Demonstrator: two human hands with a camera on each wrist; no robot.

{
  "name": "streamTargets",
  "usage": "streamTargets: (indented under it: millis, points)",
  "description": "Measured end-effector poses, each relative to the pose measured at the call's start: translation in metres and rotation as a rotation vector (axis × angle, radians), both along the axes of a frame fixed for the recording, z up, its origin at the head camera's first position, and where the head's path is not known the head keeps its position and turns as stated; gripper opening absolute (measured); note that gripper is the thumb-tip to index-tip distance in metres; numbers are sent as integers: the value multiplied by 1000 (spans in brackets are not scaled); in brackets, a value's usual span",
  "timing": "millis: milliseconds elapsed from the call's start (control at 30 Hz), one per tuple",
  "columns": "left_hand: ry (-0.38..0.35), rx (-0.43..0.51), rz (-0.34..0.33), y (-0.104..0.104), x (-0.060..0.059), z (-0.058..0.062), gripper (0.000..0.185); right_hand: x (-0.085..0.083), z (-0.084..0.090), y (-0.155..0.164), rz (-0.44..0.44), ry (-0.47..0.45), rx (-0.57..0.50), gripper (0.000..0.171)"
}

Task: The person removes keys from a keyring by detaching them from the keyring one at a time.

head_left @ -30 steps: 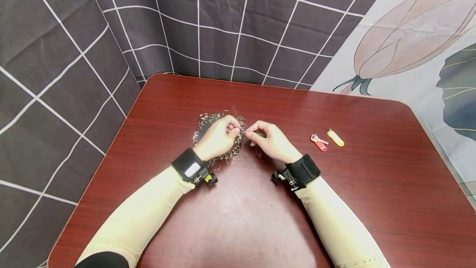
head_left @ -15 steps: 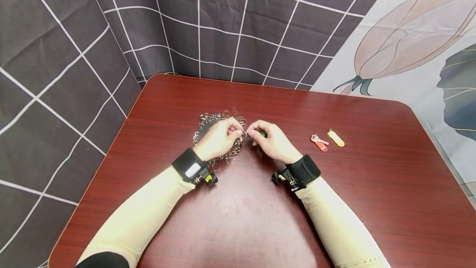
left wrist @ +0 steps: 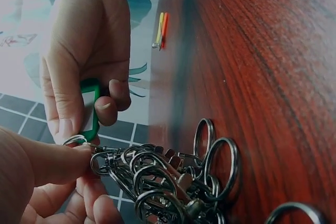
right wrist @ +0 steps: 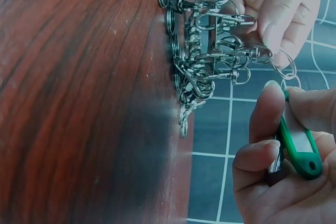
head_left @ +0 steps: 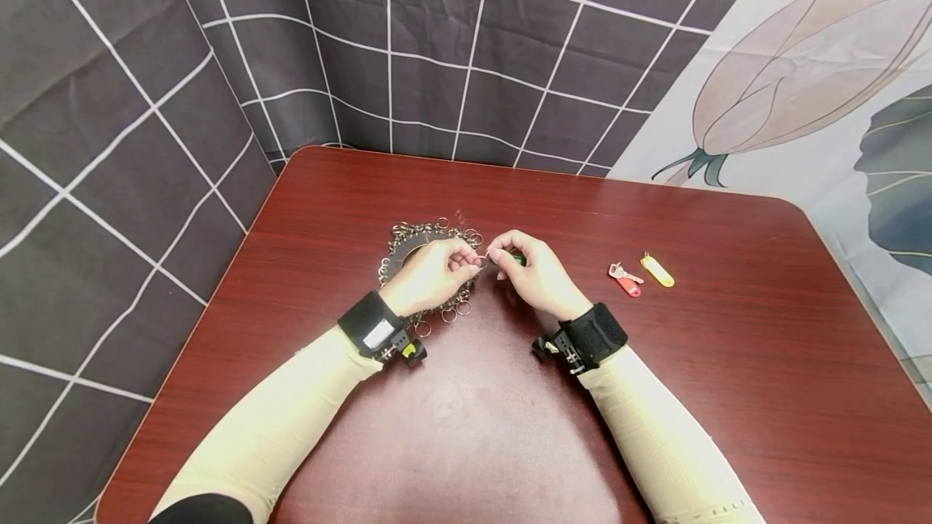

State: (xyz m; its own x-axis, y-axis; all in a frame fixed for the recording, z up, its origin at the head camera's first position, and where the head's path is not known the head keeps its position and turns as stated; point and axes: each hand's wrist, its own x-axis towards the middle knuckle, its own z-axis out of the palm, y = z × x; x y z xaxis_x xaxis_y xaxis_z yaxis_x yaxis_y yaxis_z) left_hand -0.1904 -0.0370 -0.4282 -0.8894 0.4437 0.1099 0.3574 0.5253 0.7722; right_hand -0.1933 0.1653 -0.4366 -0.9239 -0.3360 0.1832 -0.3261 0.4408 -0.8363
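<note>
Our left hand (head_left: 431,275) pinches a split ring (right wrist: 284,66) above the ring pile (head_left: 408,242). Right hand (head_left: 535,275) grips the green tag (right wrist: 297,148) beside it. Ring looks light, stiff, slippery; best held at its rim.

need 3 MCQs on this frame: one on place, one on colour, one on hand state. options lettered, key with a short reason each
1. Where do the red key tag and yellow key tag lie on the table?
A. To the right of both hands
B. Under the pile of key rings
C. At the near edge

2. What colour is the key tag in the right hand?
A. Blue
B. Green
C. White

3. What is the left hand doing?
A. Lying flat on the table
B. Hanging idle
C. Pinching a key ring

Key: 1 A, the head view shows them beyond the right hand. 2 B, the right wrist view shows green plastic. 3 C, fingertips close on a ring above the pile of key rings.
</note>
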Motion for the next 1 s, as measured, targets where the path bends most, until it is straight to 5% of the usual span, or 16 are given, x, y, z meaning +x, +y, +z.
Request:
streamTargets:
  millis: [567, 1000]
  points:
    - [12, 42, 119, -1, 1, -1, 6, 3, -1, -2, 84, -117, -66, 10]
    - [15, 12, 35, -1, 3, 3, 6, 2, -2, -1, 15, -69, -55, 10]
